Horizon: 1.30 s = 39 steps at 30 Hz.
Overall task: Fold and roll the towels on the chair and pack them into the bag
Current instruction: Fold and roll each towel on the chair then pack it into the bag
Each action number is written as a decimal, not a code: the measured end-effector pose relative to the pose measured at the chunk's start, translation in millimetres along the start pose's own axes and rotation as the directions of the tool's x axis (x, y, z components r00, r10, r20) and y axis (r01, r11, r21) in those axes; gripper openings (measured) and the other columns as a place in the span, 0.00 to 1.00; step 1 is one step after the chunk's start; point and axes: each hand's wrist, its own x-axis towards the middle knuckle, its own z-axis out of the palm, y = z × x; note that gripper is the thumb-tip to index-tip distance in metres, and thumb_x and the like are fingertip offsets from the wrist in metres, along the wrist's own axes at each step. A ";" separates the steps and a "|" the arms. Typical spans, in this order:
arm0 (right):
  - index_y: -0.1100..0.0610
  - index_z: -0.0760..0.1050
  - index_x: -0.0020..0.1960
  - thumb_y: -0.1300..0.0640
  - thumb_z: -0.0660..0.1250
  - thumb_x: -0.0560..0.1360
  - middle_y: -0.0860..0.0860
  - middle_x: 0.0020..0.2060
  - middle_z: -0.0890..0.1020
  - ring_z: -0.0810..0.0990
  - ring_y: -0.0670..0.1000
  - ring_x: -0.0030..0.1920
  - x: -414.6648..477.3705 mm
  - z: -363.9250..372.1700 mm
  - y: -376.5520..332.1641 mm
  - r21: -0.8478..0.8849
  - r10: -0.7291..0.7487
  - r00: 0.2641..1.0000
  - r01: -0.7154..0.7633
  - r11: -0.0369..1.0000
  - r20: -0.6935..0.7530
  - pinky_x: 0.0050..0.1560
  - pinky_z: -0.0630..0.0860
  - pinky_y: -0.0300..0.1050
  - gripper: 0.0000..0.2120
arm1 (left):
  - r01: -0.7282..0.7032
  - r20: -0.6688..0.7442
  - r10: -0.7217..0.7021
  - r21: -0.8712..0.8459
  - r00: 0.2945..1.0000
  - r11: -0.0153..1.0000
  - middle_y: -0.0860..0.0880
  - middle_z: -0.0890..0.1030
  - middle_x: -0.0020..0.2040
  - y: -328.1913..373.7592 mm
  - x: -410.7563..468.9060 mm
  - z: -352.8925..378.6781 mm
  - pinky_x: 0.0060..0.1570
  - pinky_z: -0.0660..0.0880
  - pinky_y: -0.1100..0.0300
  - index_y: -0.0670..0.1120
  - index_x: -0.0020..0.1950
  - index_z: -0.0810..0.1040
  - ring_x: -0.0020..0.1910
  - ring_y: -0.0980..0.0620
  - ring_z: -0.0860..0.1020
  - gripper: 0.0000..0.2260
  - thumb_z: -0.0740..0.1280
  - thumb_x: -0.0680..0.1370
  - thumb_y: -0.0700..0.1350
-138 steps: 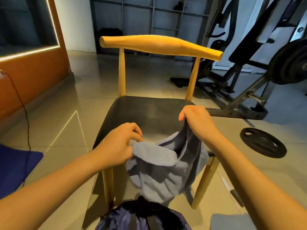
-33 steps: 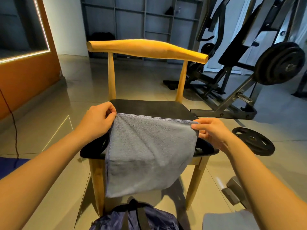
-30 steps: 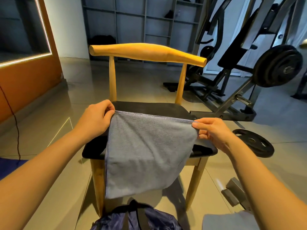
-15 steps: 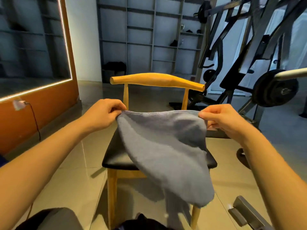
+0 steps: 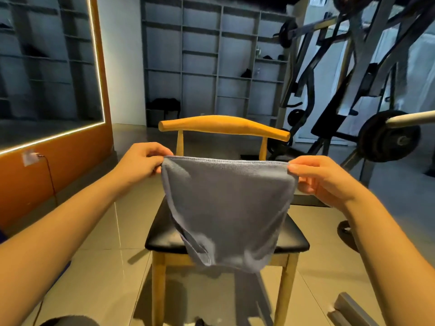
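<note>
The grey towel hung in the air above the chair seat, its top hem stretched level from side to side between the hands, the rest drooping toward the seat front. The left hand pinched the left top corner and the right hand the right, equally near, fingers curled, both arms reaching forward at matching height.

The towel is hanging across the chair seat's middle; the backrest is blocking behind, while floor on the left is lying open
</note>
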 end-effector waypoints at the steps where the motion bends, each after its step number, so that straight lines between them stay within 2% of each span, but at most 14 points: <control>1: 0.59 0.83 0.42 0.57 0.69 0.76 0.50 0.35 0.79 0.74 0.46 0.35 2.1 -0.9 0.3 0.035 -0.006 1.000 0.005 0.999 0.018 0.33 0.70 0.36 0.07 | -0.006 -0.030 0.004 -0.046 1.000 0.999 0.47 0.82 0.44 -2.4 3.6 2.2 0.40 0.74 0.63 0.46 0.54 0.83 0.42 0.51 0.78 0.09 0.64 0.83 0.39; 5: 0.53 0.82 0.38 0.56 0.67 0.76 0.50 0.32 0.74 0.70 0.46 0.30 25.4 -5.8 3.7 0.168 -0.011 1.000 0.012 0.986 -0.007 0.30 0.66 0.35 0.10 | -0.054 -0.203 0.023 -0.147 0.979 0.988 0.47 0.81 0.41 -4.6 30.9 17.0 0.34 0.73 0.70 0.43 0.49 0.82 0.39 0.55 0.77 0.11 0.61 0.83 0.37; 8: 0.60 0.83 0.47 0.57 0.69 0.79 0.53 0.40 0.81 0.79 0.48 0.35 64.8 -7.3 18.1 0.144 0.038 0.982 -0.011 0.989 -0.183 0.34 0.74 0.37 0.07 | -0.043 -0.272 0.004 -0.139 0.962 0.989 0.47 0.81 0.41 -13.1 66.9 33.4 0.39 0.74 0.63 0.42 0.48 0.83 0.40 0.54 0.76 0.10 0.62 0.83 0.39; 10: 0.61 0.84 0.51 0.57 0.72 0.77 0.56 0.46 0.84 0.81 0.54 0.44 100.8 -5.0 40.1 0.041 0.092 0.935 -0.083 0.996 -0.341 0.45 0.78 0.48 0.07 | 0.013 -0.180 -0.021 -0.044 0.984 0.999 0.48 0.82 0.43 -34.1 98.2 48.2 0.46 0.77 0.56 0.45 0.48 0.83 0.44 0.53 0.78 0.08 0.65 0.82 0.41; 13: 0.60 0.85 0.49 0.58 0.74 0.76 0.55 0.38 0.81 0.75 0.53 0.37 151.3 5.7 82.9 -0.123 0.154 0.875 -0.234 0.964 -0.460 0.33 0.72 0.46 0.05 | 0.179 0.011 -0.182 0.145 0.983 0.973 0.49 0.82 0.49 -84.7 138.2 83.1 0.53 0.81 0.48 0.50 0.52 0.81 0.50 0.47 0.81 0.03 0.71 0.79 0.43; 15: 0.61 0.85 0.47 0.60 0.74 0.75 0.54 0.31 0.77 0.70 0.51 0.31 179.6 12.8 114.5 -0.132 0.220 0.848 -0.318 0.939 -0.482 0.28 0.65 0.43 0.04 | 0.283 0.033 -0.293 0.167 0.956 0.944 0.46 0.81 0.53 -118.7 154.2 111.0 0.43 0.83 0.53 0.49 0.53 0.80 0.48 0.45 0.82 0.06 0.70 0.79 0.39; 18: 0.64 0.85 0.46 0.63 0.74 0.75 0.56 0.30 0.78 0.70 0.50 0.26 214.1 21.6 158.1 -0.116 0.303 0.809 -0.411 0.904 -0.504 0.26 0.65 0.41 0.03 | 0.384 -0.010 -0.385 0.105 0.923 0.917 0.44 0.80 0.53 -151.3 168.5 145.9 0.29 0.80 0.61 0.46 0.56 0.80 0.38 0.46 0.85 0.10 0.64 0.81 0.33; 22: 0.63 0.84 0.45 0.64 0.72 0.75 0.57 0.31 0.82 0.71 0.49 0.24 244.2 28.7 202.9 -0.123 0.367 0.785 -0.484 0.867 -0.498 0.23 0.66 0.39 0.03 | 0.445 -0.034 -0.444 0.059 0.895 0.894 0.39 0.81 0.49 -181.9 183.6 177.8 0.36 0.82 0.52 0.42 0.51 0.79 0.37 0.41 0.84 0.13 0.57 0.79 0.29; 26: 0.64 0.84 0.47 0.63 0.70 0.78 0.56 0.32 0.82 0.74 0.49 0.26 259.6 33.6 233.2 -0.121 0.383 0.771 -0.505 0.854 -0.509 0.24 0.69 0.40 0.05 | 0.383 -0.055 -0.380 0.176 0.923 0.907 0.41 0.82 0.51 -210.7 198.6 195.9 0.51 0.82 0.46 0.48 0.45 0.78 0.48 0.39 0.83 0.15 0.60 0.76 0.29; 29: 0.63 0.78 0.58 0.63 0.67 0.81 0.58 0.41 0.84 0.78 0.52 0.31 258.8 36.7 240.4 -0.104 0.449 0.801 -0.525 0.845 -0.396 0.25 0.73 0.40 0.07 | 0.339 -0.017 -0.352 0.316 0.936 0.886 0.42 0.81 0.59 -218.1 202.6 203.0 0.56 0.78 0.49 0.46 0.58 0.80 0.57 0.40 0.79 0.14 0.63 0.78 0.33; 31: 0.56 0.72 0.64 0.61 0.68 0.80 0.59 0.50 0.84 0.83 0.54 0.37 249.6 34.0 238.1 -0.112 0.495 0.811 -0.549 0.828 -0.312 0.28 0.77 0.42 0.14 | 0.264 0.055 -0.317 0.434 0.947 0.861 0.43 0.76 0.66 -208.6 196.7 205.5 0.54 0.76 0.49 0.46 0.69 0.75 0.60 0.40 0.77 0.18 0.65 0.79 0.37; 34: 0.59 0.74 0.61 0.62 0.70 0.78 0.60 0.48 0.85 0.84 0.53 0.35 221.6 25.2 224.6 -0.178 0.479 0.821 -0.545 0.819 -0.312 0.28 0.77 0.43 0.12 | 0.062 0.223 -0.191 0.483 0.956 0.873 0.46 0.72 0.68 -169.9 170.5 209.4 0.52 0.75 0.54 0.48 0.72 0.72 0.60 0.44 0.77 0.20 0.69 0.80 0.45; 37: 0.62 0.80 0.51 0.62 0.69 0.78 0.61 0.41 0.85 0.82 0.52 0.31 177.8 22.1 203.5 -0.282 0.487 0.838 -0.543 0.791 -0.247 0.28 0.77 0.43 0.04 | -0.080 0.513 -0.071 0.267 0.856 0.960 0.50 0.80 0.61 -121.3 123.5 215.7 0.59 0.79 0.51 0.51 0.63 0.79 0.57 0.52 0.79 0.14 0.70 0.79 0.52; 39: 0.62 0.81 0.48 0.60 0.69 0.79 0.59 0.38 0.85 0.81 0.51 0.29 144.7 23.8 189.5 -0.320 0.532 0.827 -0.561 0.764 -0.179 0.28 0.76 0.43 0.05 | -0.165 0.641 -0.003 0.202 0.767 0.965 0.52 0.81 0.59 -96.1 87.4 220.3 0.60 0.78 0.52 0.52 0.62 0.80 0.56 0.55 0.78 0.14 0.70 0.79 0.55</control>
